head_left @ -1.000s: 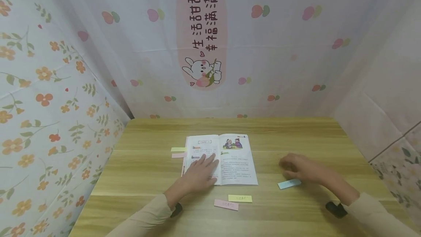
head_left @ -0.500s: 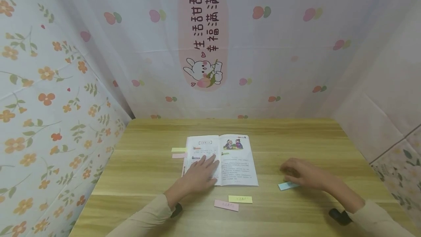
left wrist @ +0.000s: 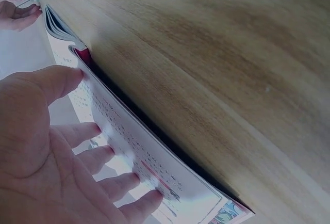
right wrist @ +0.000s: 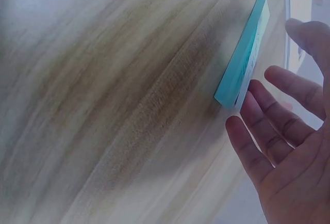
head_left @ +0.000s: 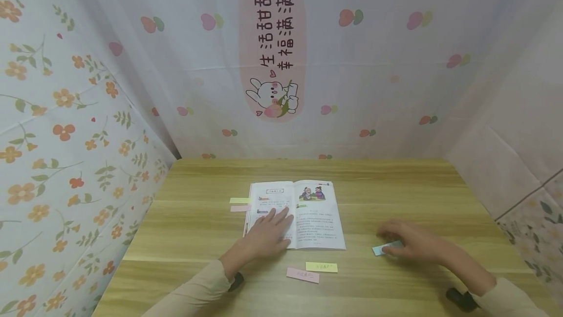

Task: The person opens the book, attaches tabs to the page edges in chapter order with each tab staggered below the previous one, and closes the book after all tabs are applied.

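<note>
An open book [head_left: 318, 231] lies on the wooden table, with text on both pages and a coloured drawing on the right one. My left hand [head_left: 267, 234] rests on its left page, fingers spread, as the left wrist view also shows. My right hand [head_left: 413, 244] is over a light blue sticky note pad [head_left: 378, 250] to the right of the book, partly covering it. In the right wrist view the blue pad's top sheet lifts a little at one end, near my loosely bent fingertips [right wrist: 238, 126]; whether they touch it I cannot tell.
A yellow note pad [head_left: 321, 267] and a pink note pad [head_left: 302, 275], both with handwriting, lie in front of the book. Yellow [head_left: 239, 200] and pink tabs [head_left: 240, 208] stick out from its left edge. A white patterned curtain [head_left: 365, 82] hangs behind the table.
My right hand has moved slightly towards me and come over the blue sticky note pad, its thumb now in front of the pad. My left hand and the book have stayed put.
</note>
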Available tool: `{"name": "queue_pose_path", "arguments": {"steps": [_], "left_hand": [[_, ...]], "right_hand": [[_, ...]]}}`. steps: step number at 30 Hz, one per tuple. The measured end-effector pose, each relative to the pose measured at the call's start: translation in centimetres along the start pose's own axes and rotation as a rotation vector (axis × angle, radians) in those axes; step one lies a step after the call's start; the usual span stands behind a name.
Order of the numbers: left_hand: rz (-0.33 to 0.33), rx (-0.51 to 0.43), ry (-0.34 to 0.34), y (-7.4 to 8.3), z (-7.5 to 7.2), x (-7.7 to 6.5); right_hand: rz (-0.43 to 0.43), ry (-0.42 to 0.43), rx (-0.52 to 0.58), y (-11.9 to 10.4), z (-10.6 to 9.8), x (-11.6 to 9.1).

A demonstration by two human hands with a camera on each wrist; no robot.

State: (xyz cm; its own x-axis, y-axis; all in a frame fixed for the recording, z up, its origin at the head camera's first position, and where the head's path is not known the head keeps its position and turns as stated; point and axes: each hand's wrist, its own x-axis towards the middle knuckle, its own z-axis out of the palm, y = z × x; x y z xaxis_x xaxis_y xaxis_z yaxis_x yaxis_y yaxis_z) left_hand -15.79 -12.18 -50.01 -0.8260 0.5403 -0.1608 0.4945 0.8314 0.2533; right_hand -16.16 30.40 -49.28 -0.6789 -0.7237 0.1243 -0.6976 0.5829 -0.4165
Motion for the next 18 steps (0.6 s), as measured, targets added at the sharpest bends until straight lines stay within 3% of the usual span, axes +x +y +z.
{"name": "queue_pose_path", "arguments": {"steps": [6,18], "left_hand": [[0.006,0.005,0.0,0.08,-0.14,-0.04],[0.004,0.012,-0.001,0.07,-0.13,-0.13]], "right_hand": [[-0.014,0.036,0.005,-0.13,0.31,-0.41],[-0.044,0.012,0.008,-0.23,0.28,-0.59]]}}
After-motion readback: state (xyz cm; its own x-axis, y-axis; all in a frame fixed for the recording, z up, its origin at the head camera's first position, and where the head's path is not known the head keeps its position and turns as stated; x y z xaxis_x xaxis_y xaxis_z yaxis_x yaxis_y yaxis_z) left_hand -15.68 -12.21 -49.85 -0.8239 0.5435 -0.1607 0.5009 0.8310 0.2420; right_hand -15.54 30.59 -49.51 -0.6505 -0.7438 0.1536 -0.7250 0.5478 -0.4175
